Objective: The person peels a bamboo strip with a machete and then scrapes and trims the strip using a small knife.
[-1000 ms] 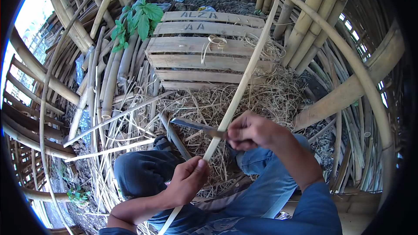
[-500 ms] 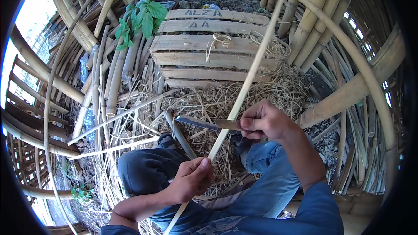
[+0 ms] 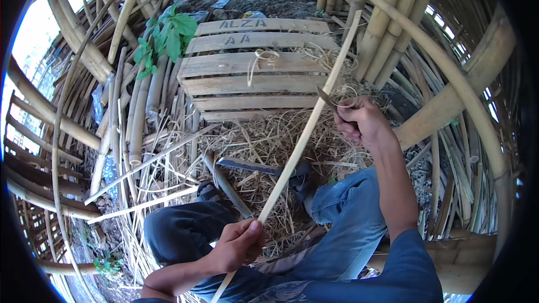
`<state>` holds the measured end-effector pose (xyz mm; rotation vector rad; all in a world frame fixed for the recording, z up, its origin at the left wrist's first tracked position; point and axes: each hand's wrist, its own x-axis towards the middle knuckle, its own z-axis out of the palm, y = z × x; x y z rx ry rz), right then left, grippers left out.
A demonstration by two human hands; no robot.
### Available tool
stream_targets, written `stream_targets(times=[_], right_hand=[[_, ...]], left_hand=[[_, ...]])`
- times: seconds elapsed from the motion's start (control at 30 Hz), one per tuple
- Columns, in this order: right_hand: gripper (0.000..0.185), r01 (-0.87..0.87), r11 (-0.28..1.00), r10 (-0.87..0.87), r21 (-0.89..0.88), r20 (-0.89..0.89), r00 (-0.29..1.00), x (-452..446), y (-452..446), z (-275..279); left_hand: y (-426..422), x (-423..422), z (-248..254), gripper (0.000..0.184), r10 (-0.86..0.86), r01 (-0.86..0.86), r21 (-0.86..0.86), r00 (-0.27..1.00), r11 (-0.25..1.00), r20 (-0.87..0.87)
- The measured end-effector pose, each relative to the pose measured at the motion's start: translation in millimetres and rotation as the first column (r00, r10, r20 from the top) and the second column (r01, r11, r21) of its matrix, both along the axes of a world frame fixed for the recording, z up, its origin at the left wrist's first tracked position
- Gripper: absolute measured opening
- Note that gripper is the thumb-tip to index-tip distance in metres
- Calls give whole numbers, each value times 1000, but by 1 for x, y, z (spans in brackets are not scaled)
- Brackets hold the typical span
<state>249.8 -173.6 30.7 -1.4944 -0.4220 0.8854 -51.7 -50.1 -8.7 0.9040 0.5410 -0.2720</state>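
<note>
A long pale bamboo strip (image 3: pixel 303 141) slants up and away from my lap. My left hand (image 3: pixel 238 244) is closed around its lower part, thumb on top. In my right hand (image 3: pixel 362 120) is a small knife (image 3: pixel 325 97), its blade touching the strip near the far end. The knife's handle is mostly hidden by my fingers. Beyond my knees, a long dark blade (image 3: pixel 247 165) lies across the ground by my shoe, partly behind the strip. Thin curled shavings (image 3: pixel 258 134) are heaped beneath it.
A slatted wooden crate (image 3: pixel 238 85) marked ALZA stands ahead. Bamboo poles and split lengths (image 3: pixel 137 118) lie at the left, beside a leafy green plant (image 3: pixel 174 31). A curved bamboo pole (image 3: pixel 443 50) and a thick one (image 3: pixel 460 112) bound the right side.
My right hand has slid the knife up and away along the strip, from its middle to near the far end. The strip has tilted slightly; my left hand still grips it.
</note>
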Motion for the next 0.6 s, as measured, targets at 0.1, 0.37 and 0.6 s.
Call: stream_targets(times=[0.1, 0.37, 0.6], right_hand=[[25, -11, 1000, 11, -17, 19, 1000, 20, -9, -9], [24, 237, 962, -225, 137, -93, 970, 84, -49, -29], [21, 550, 805, -523, 222, -172, 835, 89, -40, -42]], left_hand=[[-1, -4, -1, 38, -32, 31, -7, 999, 999, -26], [-1, -16, -9, 38, -111, 119, 134, 992, 984, -64], [-5, -9, -9, 35, -74, 83, 453, 997, 888, -37]])
